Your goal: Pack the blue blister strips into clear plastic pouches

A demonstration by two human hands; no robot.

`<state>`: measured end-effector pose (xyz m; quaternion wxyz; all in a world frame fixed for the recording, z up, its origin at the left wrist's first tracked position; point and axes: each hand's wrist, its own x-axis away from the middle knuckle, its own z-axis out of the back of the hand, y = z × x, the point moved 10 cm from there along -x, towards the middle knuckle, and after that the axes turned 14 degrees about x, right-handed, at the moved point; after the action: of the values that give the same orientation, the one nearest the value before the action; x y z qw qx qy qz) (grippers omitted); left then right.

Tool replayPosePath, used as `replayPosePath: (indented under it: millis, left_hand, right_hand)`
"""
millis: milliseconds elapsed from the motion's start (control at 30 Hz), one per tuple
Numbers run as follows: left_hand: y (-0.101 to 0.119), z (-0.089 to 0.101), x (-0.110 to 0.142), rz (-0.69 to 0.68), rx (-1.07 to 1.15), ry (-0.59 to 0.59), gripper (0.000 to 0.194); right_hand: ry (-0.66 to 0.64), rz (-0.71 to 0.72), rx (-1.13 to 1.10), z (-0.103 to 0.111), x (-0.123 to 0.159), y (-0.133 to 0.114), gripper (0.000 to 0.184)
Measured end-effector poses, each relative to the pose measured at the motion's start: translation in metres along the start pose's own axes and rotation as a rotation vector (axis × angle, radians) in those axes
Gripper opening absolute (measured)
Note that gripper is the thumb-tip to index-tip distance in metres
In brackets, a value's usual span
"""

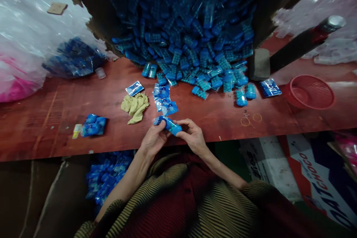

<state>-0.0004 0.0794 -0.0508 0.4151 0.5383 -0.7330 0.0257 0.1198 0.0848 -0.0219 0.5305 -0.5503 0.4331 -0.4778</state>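
Observation:
A small clear bottle with blue ends and blue balls inside (173, 126) is held near the front edge of the table. My left hand (154, 138) is closed on its left end, thumb on top, where a piece of printed blue wrapper shows. The fingers of my right hand (194, 137) pinch the bottle's right end. Just beyond my hands lie several printed blue packets (162, 98) in an overlapping row. A crumpled yellow cloth (135, 107) is to their left, with one blue and white packet (134, 88) at its far edge.
A large heap of similar bottles (192, 52) spills from a dark carton. On the right are a red plastic basket (309, 91), a grey block (261, 64) and rubber bands (245, 121). Blue packs (94, 125) lie left. Below the table, more blue packs (107, 174) are piled.

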Motion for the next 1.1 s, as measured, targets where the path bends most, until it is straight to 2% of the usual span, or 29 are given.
replayPosePath:
  millis: [133,233,400,500,600,733,967,1100]
  left_hand:
    - [-0.003,-0.003,0.000,0.040,0.013,-0.058,0.014]
    - [-0.004,-0.006,0.000,0.052,0.022,-0.070,0.013]
    - [-0.006,-0.005,0.002,0.071,-0.012,-0.006,0.010]
    - [-0.011,-0.008,0.006,0.137,-0.057,-0.019,0.011]
    - [-0.018,-0.015,0.011,0.204,-0.083,-0.094,0.018]
    - [-0.020,-0.019,0.014,0.196,-0.072,-0.161,0.021]
    - [-0.024,-0.032,0.021,0.300,-0.090,-0.325,0.030]
    - [-0.024,-0.038,0.022,0.348,-0.119,-0.397,0.026]
  right_hand:
    - [-0.095,-0.096,-0.161,-0.009,-0.003,0.004,0.058]
    - [-0.110,-0.134,-0.214,-0.014,-0.003,0.003,0.066]
    - [-0.169,-0.212,-0.277,-0.024,0.000,0.006,0.083]
    - [-0.219,-0.222,-0.288,-0.029,0.001,0.007,0.091]
    - [-0.221,-0.221,-0.256,-0.027,0.001,0.007,0.094]
    - [-0.216,-0.213,-0.195,-0.020,-0.001,0.006,0.093]
    - [-0.305,-0.210,-0.110,-0.020,-0.003,-0.002,0.090]
    - [-0.323,-0.177,-0.075,-0.021,-0.003,-0.003,0.089]
